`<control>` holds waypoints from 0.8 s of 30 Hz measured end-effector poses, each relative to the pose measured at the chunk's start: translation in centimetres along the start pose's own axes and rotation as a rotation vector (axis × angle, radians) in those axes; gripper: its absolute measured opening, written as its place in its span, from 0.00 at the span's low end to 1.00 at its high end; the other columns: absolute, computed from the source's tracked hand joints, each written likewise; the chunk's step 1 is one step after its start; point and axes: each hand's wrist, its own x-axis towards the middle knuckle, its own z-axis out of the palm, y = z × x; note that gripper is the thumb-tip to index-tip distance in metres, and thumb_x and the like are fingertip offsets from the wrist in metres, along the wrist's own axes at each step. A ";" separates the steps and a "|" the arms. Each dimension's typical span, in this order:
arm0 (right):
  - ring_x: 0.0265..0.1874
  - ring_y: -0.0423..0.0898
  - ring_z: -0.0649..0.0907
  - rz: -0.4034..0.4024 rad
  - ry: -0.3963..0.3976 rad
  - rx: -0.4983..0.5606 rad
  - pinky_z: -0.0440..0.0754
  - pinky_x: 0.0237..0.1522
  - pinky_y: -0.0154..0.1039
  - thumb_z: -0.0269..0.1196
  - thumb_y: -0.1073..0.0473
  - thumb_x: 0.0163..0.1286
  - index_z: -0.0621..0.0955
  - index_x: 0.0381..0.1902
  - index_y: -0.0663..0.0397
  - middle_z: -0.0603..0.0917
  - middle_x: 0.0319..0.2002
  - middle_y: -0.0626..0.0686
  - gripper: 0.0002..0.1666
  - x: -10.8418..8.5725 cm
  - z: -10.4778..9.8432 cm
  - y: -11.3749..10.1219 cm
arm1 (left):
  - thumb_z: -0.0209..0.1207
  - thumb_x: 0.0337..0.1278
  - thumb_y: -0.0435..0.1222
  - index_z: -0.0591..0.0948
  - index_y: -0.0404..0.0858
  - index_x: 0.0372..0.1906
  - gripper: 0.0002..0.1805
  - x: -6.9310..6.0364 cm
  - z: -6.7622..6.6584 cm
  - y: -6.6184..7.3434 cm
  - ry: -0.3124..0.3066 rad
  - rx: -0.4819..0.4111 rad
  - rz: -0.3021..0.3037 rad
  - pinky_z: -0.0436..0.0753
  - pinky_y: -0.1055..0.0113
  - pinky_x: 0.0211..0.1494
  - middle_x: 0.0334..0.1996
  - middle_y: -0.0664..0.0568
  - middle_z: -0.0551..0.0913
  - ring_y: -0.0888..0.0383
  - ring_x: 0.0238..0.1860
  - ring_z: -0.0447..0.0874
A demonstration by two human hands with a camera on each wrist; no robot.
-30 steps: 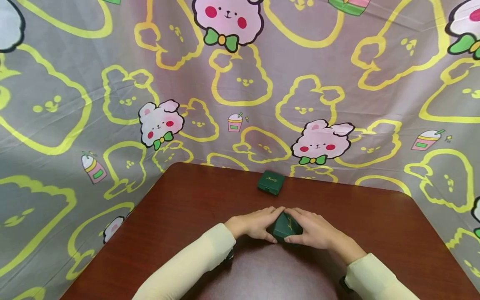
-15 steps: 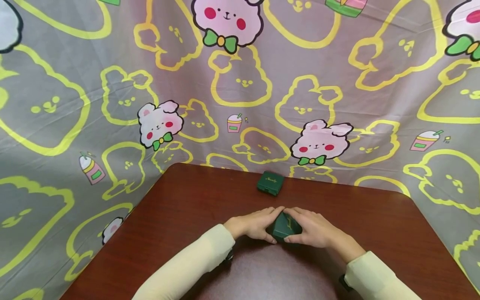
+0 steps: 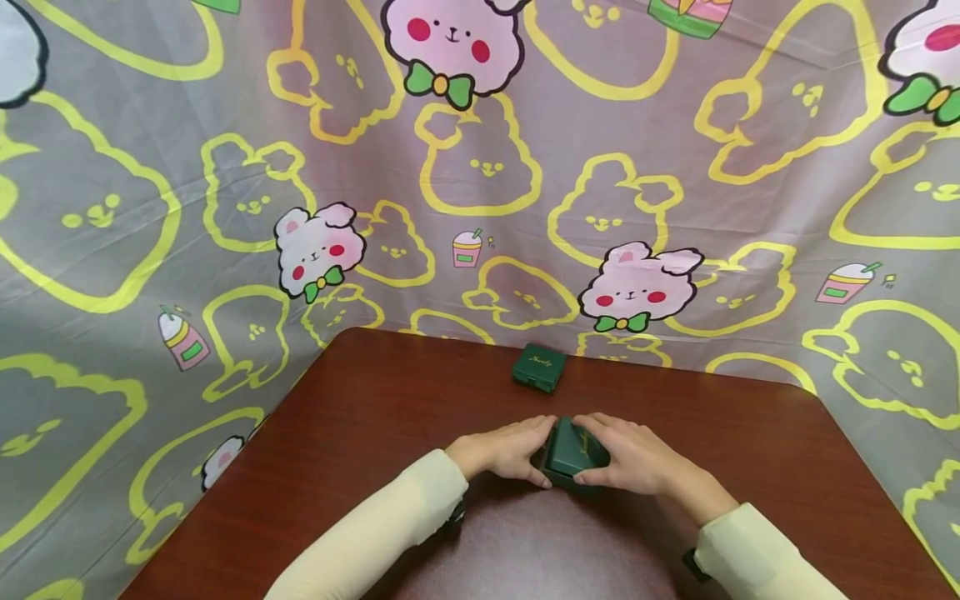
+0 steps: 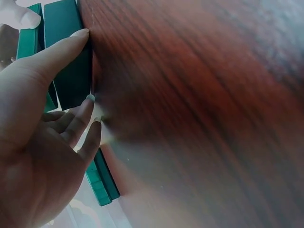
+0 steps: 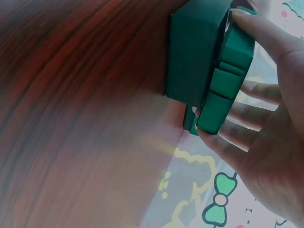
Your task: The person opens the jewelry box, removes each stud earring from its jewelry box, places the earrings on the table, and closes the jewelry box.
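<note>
Appearing light and stiff, the green box (image 3: 579,452) is suitably clamped edgewise by fingers (image 5: 221,147): right hand (image 3: 632,458) at three o'clock, left hand (image 3: 519,452) at nine.

Soft, even light falls on a wooden tabletop (image 3: 442,379) and cartoon-print cloth (image 3: 510,221), with a pale glare at the near edge

The head view is bright and mostly crisp, the cloth rosy at centre and greyer at left, while gold lettering (image 3: 547,361) on the far green box (image 3: 536,379) stays soft; in the dimmer left wrist view, the left hand (image 4: 40,133) lies in shade, the wood grain blurs and bluish glare fills the upper right corner; in the right wrist view, milky haze veils the tabletop and shadow dulls the right hand (image 5: 282,147)
</note>
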 end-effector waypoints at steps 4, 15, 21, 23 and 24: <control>0.52 0.50 0.81 0.013 -0.002 -0.003 0.80 0.48 0.55 0.72 0.29 0.57 0.73 0.71 0.52 0.79 0.63 0.54 0.53 -0.3 -0.2 0.1 | 0.73 0.56 0.52 0.58 0.36 0.77 0.52 0.1 0.1 -0.1 -0.004 0.004 0.002 0.70 0.63 0.69 0.68 0.49 0.69 0.57 0.68 0.69; 0.47 0.49 0.81 0.039 0.021 -0.023 0.81 0.41 0.51 0.74 0.31 0.56 0.73 0.71 0.52 0.79 0.62 0.56 0.52 -1.2 -1.4 1.0 | 0.76 0.52 0.50 0.64 0.36 0.71 0.48 0.3 0.1 -0.2 0.024 -0.016 0.031 0.73 0.68 0.64 0.59 0.52 0.74 0.61 0.59 0.73; 0.48 0.49 0.80 0.050 0.023 -0.038 0.81 0.41 0.50 0.73 0.31 0.56 0.72 0.71 0.53 0.79 0.62 0.56 0.53 -1.6 -1.8 1.5 | 0.75 0.53 0.51 0.62 0.35 0.74 0.50 0.3 0.1 -0.2 0.004 -0.036 0.014 0.71 0.66 0.67 0.63 0.50 0.72 0.59 0.63 0.71; 0.47 0.49 0.80 0.056 0.025 -0.036 0.82 0.41 0.49 0.74 0.31 0.56 0.72 0.71 0.53 0.79 0.62 0.57 0.53 -1.7 -2.0 1.7 | 0.75 0.53 0.51 0.62 0.35 0.74 0.50 0.2 0.0 -0.2 0.005 -0.047 0.009 0.71 0.66 0.67 0.63 0.51 0.72 0.60 0.63 0.72; 0.47 0.49 0.80 0.060 0.026 -0.035 0.82 0.40 0.49 0.74 0.31 0.56 0.72 0.71 0.53 0.79 0.62 0.56 0.53 -1.8 -2.1 1.8 | 0.75 0.52 0.51 0.62 0.36 0.73 0.50 0.2 0.0 -0.2 0.007 -0.050 0.007 0.72 0.66 0.66 0.62 0.52 0.72 0.60 0.62 0.72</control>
